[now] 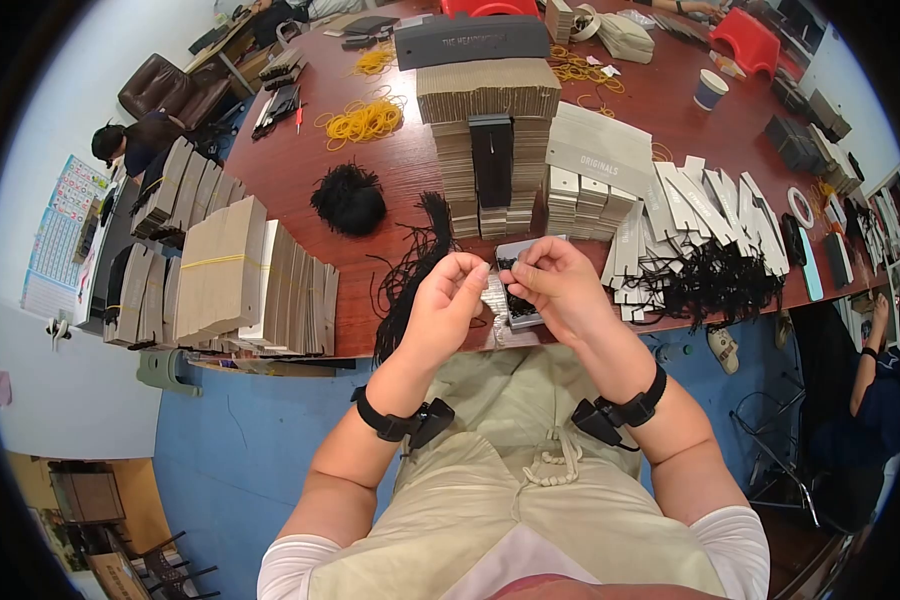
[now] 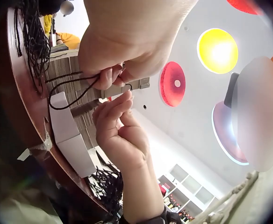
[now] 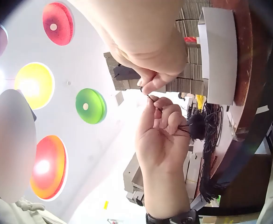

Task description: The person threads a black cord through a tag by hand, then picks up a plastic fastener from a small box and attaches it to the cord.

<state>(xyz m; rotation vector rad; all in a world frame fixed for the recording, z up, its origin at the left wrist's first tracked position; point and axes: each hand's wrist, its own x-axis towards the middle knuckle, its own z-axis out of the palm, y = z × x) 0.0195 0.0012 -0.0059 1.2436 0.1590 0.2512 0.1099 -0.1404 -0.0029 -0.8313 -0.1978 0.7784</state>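
Thin black cord [image 2: 57, 103] runs between the two hands, above the front edge of the table. My left hand [image 1: 448, 302] pinches it between thumb and fingertips, and a loop hangs from that grip in the left wrist view. Close by, my right hand [image 1: 562, 290] has thumb and forefinger pinched on a short end of the cord; the fingertips of both hands nearly meet. Under the hands stands a small light box [image 1: 526, 318] holding little black pieces. A bundle of loose black cords [image 1: 410, 290] lies beside the left hand.
Tall stacks of grey-brown card pieces [image 1: 440, 150] rise directly ahead. White tags [image 1: 695, 205] with black cords [image 1: 720, 285] spread at right. Banded card stacks [image 1: 220, 265] fill the left edge. A black ball of cord [image 1: 348, 200], yellow rubber bands [image 1: 362, 120] and a paper cup [image 1: 710, 90] stand farther back.
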